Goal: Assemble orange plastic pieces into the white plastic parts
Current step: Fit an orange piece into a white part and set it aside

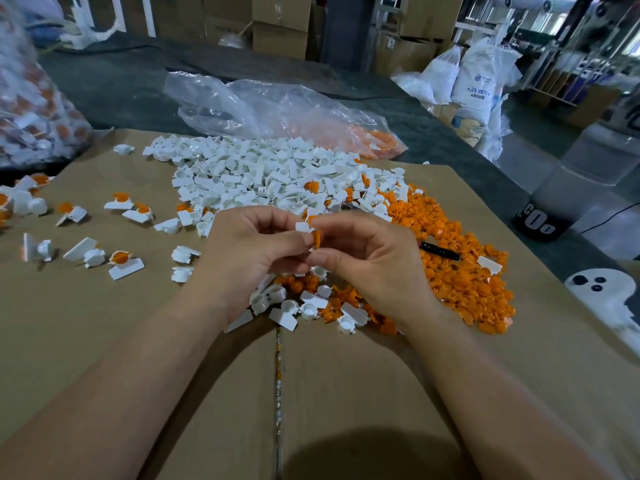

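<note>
full bag [27, 98]: upper left of frame, clear plastic, packed with white-and-orange pieces, on the dark desk [121, 81].
finished pieces [121, 263]: left of frame, scattered loose on the cardboard [104, 341], well apart from the hands.
left hand [249, 244]: centre frame, fingers curled, thumb and fingertips pinching the white part [303, 226].
key relation: white part and orange piece [316, 237] meet right between the two sets of fingertips; orange sits just right of and below the white tab, touching it. Tab sticks up and left. Whether orange is fully seated: cannot tell, fingers cover the joint.
right hand [374, 258]: centre right, fingers curled, pinching the orange piece from the right side.
next move (judgement): press the two together; both hands equally near, no reach needed.
white heap [263, 174]: above the hands, centre frame.
orange heap [460, 271]: right of the right hand, nearer that hand for the next pick.
pen [440, 251]: black, lying on the orange heap.
surface: flattened cardboard with a centre seam, laid over the desk.
room: boxes [280, 22] top centre, white sacks [478, 77] upper right; warehouse look.
</note>
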A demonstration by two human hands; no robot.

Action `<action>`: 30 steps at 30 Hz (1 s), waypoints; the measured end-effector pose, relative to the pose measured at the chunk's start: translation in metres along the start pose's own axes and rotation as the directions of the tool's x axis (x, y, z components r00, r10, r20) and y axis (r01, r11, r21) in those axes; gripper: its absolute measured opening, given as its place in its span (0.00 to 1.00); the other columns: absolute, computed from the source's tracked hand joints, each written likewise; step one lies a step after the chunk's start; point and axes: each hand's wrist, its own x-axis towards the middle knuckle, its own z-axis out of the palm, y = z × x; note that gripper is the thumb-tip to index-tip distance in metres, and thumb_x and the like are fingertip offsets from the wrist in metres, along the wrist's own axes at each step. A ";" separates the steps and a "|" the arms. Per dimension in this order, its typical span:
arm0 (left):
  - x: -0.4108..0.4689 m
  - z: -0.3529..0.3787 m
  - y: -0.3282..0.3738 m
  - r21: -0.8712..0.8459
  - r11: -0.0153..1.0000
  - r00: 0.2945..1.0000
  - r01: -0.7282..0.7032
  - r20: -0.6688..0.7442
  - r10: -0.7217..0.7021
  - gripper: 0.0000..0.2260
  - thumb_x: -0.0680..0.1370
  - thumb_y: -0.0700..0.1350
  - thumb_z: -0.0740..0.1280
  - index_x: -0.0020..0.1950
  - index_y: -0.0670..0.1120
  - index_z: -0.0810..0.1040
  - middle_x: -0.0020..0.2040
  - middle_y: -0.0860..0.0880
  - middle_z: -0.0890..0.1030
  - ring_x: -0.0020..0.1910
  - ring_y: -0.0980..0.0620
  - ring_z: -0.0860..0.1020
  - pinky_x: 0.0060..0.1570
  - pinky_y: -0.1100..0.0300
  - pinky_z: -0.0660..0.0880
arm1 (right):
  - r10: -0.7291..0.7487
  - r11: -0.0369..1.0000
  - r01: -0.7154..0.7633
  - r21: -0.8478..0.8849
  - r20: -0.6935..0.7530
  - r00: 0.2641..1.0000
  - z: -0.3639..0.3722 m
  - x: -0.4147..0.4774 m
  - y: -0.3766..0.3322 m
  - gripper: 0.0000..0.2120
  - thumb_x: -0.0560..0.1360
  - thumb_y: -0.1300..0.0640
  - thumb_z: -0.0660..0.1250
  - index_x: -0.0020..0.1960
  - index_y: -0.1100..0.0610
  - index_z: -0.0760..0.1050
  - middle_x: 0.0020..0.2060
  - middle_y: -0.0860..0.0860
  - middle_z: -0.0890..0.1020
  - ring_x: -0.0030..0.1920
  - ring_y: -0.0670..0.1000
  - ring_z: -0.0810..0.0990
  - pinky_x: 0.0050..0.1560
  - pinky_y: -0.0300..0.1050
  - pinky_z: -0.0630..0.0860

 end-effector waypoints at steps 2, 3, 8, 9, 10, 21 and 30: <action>0.000 0.000 0.000 -0.005 1.000 1.000 0.016 0.017 -0.016 0.11 0.68 0.30 0.70 0.29 0.43 0.80 0.27 0.45 0.80 0.26 0.51 0.80 0.26 0.64 0.77 | -0.001 1.000 0.001 -0.001 -0.014 1.000 0.001 0.000 0.001 0.17 0.66 0.68 0.72 0.47 0.49 0.77 0.41 0.45 0.82 0.44 0.45 0.83 0.49 0.40 0.79; 0.000 -0.001 0.001 -0.002 1.000 1.000 0.020 0.022 -0.020 0.11 0.67 0.30 0.70 0.29 0.43 0.81 0.27 0.45 0.80 0.26 0.51 0.80 0.26 0.65 0.76 | 0.006 1.000 -0.006 0.007 -0.016 1.000 0.001 -0.001 0.001 0.17 0.66 0.68 0.72 0.46 0.49 0.77 0.40 0.44 0.82 0.43 0.45 0.83 0.48 0.39 0.79; 0.001 -0.001 0.000 0.030 0.999 0.998 0.040 0.042 -0.042 0.06 0.68 0.30 0.70 0.33 0.39 0.79 0.26 0.45 0.80 0.25 0.51 0.80 0.26 0.66 0.75 | 0.024 0.999 -0.024 0.035 0.000 1.000 -0.001 -0.001 0.000 0.16 0.66 0.69 0.72 0.44 0.48 0.79 0.39 0.43 0.84 0.40 0.45 0.83 0.45 0.38 0.79; 0.001 -0.001 0.000 0.034 0.998 0.998 0.045 0.049 -0.046 0.06 0.67 0.30 0.70 0.34 0.39 0.78 0.26 0.45 0.80 0.25 0.51 0.80 0.26 0.66 0.75 | 0.028 0.999 -0.028 0.042 0.003 1.000 -0.001 -0.001 0.000 0.16 0.66 0.69 0.72 0.44 0.49 0.79 0.40 0.45 0.84 0.40 0.47 0.84 0.45 0.39 0.79; 0.001 -0.001 0.000 0.036 0.998 0.997 0.048 0.055 -0.050 0.05 0.67 0.31 0.70 0.34 0.39 0.78 0.26 0.45 0.80 0.25 0.51 0.80 0.26 0.66 0.75 | 0.031 0.998 -0.032 0.049 0.004 0.999 -0.002 -0.001 0.001 0.15 0.66 0.69 0.72 0.44 0.50 0.79 0.40 0.47 0.84 0.40 0.48 0.84 0.45 0.40 0.80; 0.000 -0.001 -0.001 0.032 0.998 0.996 0.062 0.066 -0.064 0.03 0.64 0.33 0.70 0.35 0.38 0.78 0.27 0.44 0.80 0.26 0.51 0.80 0.26 0.67 0.75 | 0.017 1.000 -0.017 0.015 0.016 1.000 -0.004 -0.001 0.002 0.16 0.67 0.70 0.71 0.50 0.54 0.79 0.38 0.46 0.83 0.40 0.47 0.84 0.46 0.41 0.80; 0.000 -0.003 0.001 0.029 0.994 0.994 0.101 0.046 -0.102 0.03 0.66 0.33 0.71 0.35 0.39 0.79 0.27 0.44 0.80 0.26 0.51 0.80 0.24 0.66 0.74 | 0.036 0.997 -0.038 0.067 0.040 0.999 -0.003 -0.001 0.000 0.19 0.67 0.72 0.70 0.53 0.55 0.77 0.41 0.49 0.84 0.42 0.47 0.84 0.46 0.40 0.79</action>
